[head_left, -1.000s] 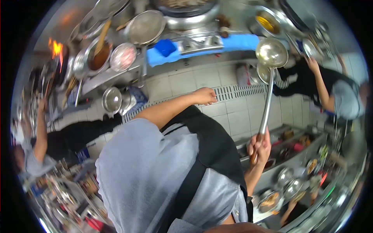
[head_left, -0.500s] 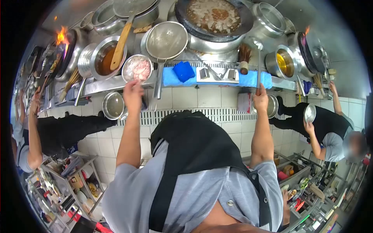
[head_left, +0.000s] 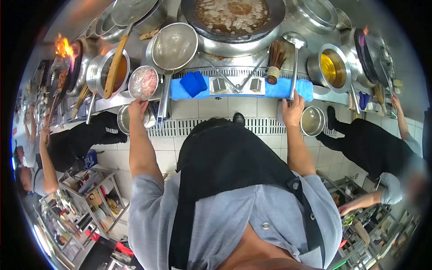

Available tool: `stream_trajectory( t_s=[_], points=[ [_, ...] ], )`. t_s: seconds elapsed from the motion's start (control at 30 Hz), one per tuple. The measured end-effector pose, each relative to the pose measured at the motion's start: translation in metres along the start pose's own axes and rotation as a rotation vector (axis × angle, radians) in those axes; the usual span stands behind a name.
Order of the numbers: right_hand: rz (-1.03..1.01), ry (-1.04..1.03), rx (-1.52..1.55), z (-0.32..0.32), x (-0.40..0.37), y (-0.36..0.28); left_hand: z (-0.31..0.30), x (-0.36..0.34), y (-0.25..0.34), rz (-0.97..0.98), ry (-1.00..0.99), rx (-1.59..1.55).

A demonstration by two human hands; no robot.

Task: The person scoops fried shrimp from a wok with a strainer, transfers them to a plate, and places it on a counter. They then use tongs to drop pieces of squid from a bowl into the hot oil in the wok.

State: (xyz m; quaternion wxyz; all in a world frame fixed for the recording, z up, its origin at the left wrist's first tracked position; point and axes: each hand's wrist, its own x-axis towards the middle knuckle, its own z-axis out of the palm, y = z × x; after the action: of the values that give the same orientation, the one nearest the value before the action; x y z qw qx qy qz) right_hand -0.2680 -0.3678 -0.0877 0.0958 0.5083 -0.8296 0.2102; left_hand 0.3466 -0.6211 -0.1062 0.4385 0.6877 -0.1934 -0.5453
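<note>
My left hand (head_left: 138, 108) has its fingers closed at the near rim of a small metal bowl (head_left: 137, 89) on the counter's front edge. Pale pink pieces that look like raw meat (head_left: 148, 83) lie in that bowl. My right hand (head_left: 293, 110) is at the lower end of a long-handled ladle (head_left: 295, 58), its fingers curled around the handle end. The ladle's head rests on the stove top, and its handle crosses a folded blue towel (head_left: 281, 89). A wok (head_left: 188, 18) of bubbling brown liquid sits ahead, between my hands.
A round strainer (head_left: 174, 46), a bundle brush (head_left: 275, 60) and a blue cloth (head_left: 194, 84) lie along the counter. A pot of yellow oil (head_left: 345, 85) stands right, a pot with a wooden-handled tool (head_left: 116, 67) left. Flames (head_left: 64, 47) rise far left. Co-workers stand on both sides.
My left hand has gone from a blurred reach to the bowl's rim. My right hand and the ladle have shifted slightly. The co-worker on the right has lowered an arm, and the view has shifted.
</note>
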Motion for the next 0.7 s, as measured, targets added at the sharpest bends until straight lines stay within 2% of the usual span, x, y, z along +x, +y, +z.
stream_trajectory(
  t_s=[0.13,0.17,0.2,0.3,0.37,0.4,0.5,0.57,0.67,0.7],
  points=[
    [0.573,-0.686,1.025,0.019,0.004,-0.056,0.002,-0.006,-0.01,0.11,-0.003,-0.059],
    [0.661,-0.842,1.162,0.022,0.01,-0.077,0.002,-0.011,-0.011,0.164,-0.009,-0.057],
    [0.717,-0.897,1.279,0.031,0.013,-0.094,0.004,-0.015,-0.013,0.216,-0.019,-0.052],
    [0.775,-0.942,1.27,0.071,0.019,-0.125,0.02,-0.047,0.005,0.227,-0.021,-0.072],
    [0.921,-0.884,1.232,0.077,0.025,-0.148,0.025,-0.06,0.012,0.248,-0.06,-0.104],
    [0.914,-0.889,1.345,0.083,0.023,-0.151,0.028,-0.067,0.016,0.241,-0.048,-0.115],
    [1.04,-0.888,1.492,0.098,0.023,-0.153,0.029,-0.089,0.028,0.252,-0.216,-0.13],
    [1.055,-0.767,1.595,0.078,0.025,-0.153,0.027,-0.095,0.031,0.24,-0.293,-0.148],
    [1.033,-0.639,1.724,0.002,0.011,-0.141,0.03,-0.109,0.041,0.218,-0.404,-0.167],
    [0.916,-0.653,1.664,-0.036,-0.003,-0.14,0.032,-0.111,0.046,0.213,-0.419,-0.165]
  ],
)
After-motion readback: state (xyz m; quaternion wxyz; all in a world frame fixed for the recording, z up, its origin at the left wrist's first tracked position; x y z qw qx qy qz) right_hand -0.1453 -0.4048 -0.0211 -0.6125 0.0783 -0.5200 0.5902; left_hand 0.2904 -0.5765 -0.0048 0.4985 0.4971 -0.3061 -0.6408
